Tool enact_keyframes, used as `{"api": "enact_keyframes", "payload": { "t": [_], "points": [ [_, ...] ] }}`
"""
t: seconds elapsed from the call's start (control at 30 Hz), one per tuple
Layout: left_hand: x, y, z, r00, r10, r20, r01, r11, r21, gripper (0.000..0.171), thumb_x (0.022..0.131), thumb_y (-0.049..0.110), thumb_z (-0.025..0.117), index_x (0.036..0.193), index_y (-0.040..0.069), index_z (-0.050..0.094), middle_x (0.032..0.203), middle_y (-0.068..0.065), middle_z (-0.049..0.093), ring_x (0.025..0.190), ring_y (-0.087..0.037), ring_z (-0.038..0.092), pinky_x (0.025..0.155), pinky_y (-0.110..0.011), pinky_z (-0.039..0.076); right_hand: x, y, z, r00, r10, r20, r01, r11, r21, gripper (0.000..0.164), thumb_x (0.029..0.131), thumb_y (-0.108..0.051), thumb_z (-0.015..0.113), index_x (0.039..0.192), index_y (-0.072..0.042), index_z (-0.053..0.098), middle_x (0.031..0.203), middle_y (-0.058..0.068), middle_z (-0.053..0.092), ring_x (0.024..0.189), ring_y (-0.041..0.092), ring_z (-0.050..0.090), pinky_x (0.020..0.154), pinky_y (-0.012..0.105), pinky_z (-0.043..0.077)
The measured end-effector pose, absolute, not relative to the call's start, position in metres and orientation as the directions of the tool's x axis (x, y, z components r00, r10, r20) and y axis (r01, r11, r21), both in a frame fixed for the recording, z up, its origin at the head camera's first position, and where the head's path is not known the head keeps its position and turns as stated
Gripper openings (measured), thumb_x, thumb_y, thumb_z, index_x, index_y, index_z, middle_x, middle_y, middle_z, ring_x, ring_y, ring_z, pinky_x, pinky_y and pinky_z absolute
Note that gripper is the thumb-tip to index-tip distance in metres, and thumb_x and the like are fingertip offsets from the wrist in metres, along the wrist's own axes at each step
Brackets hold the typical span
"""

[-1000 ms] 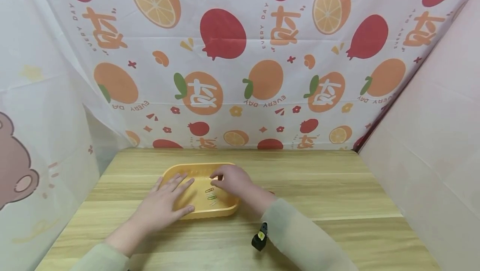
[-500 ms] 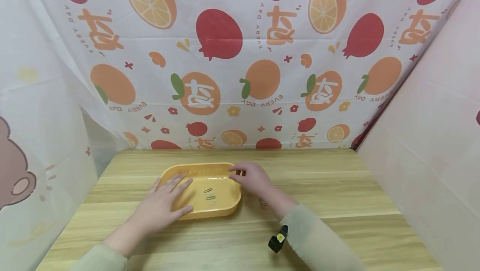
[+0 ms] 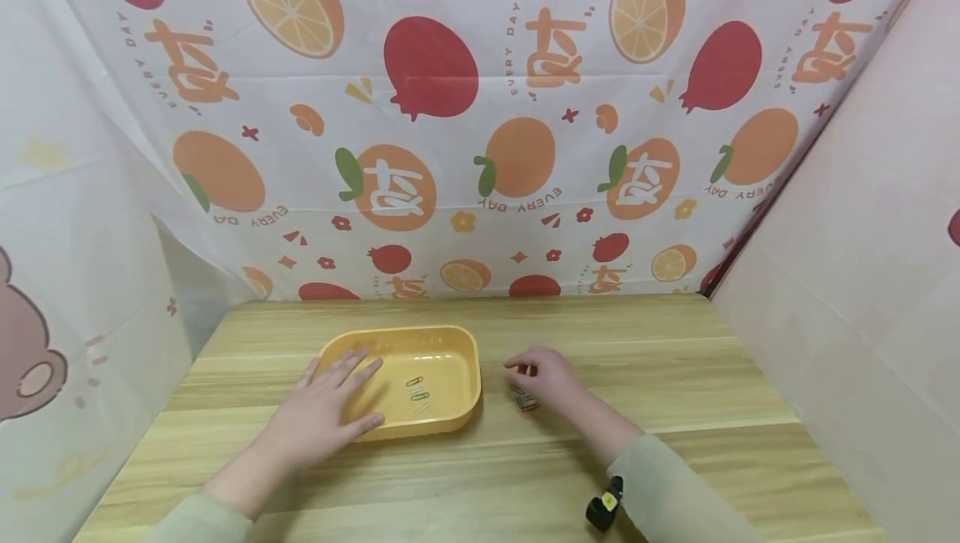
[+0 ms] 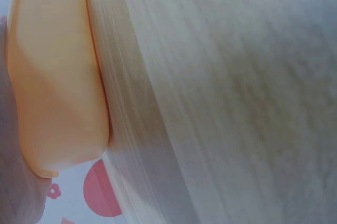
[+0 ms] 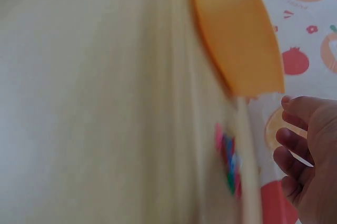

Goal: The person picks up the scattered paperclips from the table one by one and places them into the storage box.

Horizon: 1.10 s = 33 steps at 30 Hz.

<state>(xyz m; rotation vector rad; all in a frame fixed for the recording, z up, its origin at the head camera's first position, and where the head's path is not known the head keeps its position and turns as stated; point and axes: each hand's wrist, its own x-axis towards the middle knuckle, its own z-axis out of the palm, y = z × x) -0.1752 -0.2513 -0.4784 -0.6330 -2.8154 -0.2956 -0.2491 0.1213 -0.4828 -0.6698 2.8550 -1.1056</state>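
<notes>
Remotely, I observe a makeshift booth [image 3: 847, 234], its wider room hidden. Fruit-print cloth [image 3: 517, 93] backs the wood-grain desk [image 3: 675, 376]; pale sheets [image 3: 97, 218] enclose both sides.

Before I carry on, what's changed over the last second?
The right hand moved rightward from over the tray to the paper clip pile on the table; no grasp or release is clear. The left hand stayed at the tray's left side; the clips inside lie unchanged.
</notes>
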Motion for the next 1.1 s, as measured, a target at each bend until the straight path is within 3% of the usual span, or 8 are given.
{"api": "enact_keyframes", "payload": {
  "t": [0.43,0.57,1.1],
  "points": [
    [-0.173,-0.253,-0.479,-0.874,0.392,0.288,0.444,0.885,0.142,0.079,0.089,0.061,0.062,0.152,0.020,0.041,0.158,-0.012,0.034,0.145,-0.037,0.029,0.121,-0.053,-0.003,-0.236,0.172,-0.504,-0.931,-0.338,0.139,-0.351,0.717,-0.602,0.021,0.089,-0.030,0.074,0.106,-0.017,0.077,0.086,-0.012,0.061,0.073,0.007,0.054,0.062,0.023,0.048],
    [-0.174,-0.255,-0.479,-0.877,0.390,0.279,0.440,0.887,0.142,0.078,0.089,0.062,0.061,0.153,0.020,0.041,0.159,-0.011,0.033,0.145,-0.036,0.029,0.121,-0.052,-0.004,-0.235,0.177,-0.505,-0.933,-0.333,0.136,-0.348,0.736,-0.581,0.020,0.090,-0.029,0.074,0.107,-0.019,0.077,0.081,-0.013,0.059,0.071,0.007,0.053,0.060,0.023,0.048],
    [-0.174,-0.252,-0.477,-0.880,0.392,0.268,0.439,0.887,0.145,0.079,0.090,0.063,0.060,0.154,0.022,0.038,0.159,-0.012,0.033,0.146,-0.036,0.028,0.121,-0.054,-0.002,-0.233,0.179,-0.507,-0.871,-0.472,0.138,-0.481,0.759,-0.438,0.016,0.087,-0.023,0.077,0.103,-0.023,0.078,0.087,-0.014,0.059,0.073,0.003,0.050,0.064,0.025,0.047]
  ]
}}
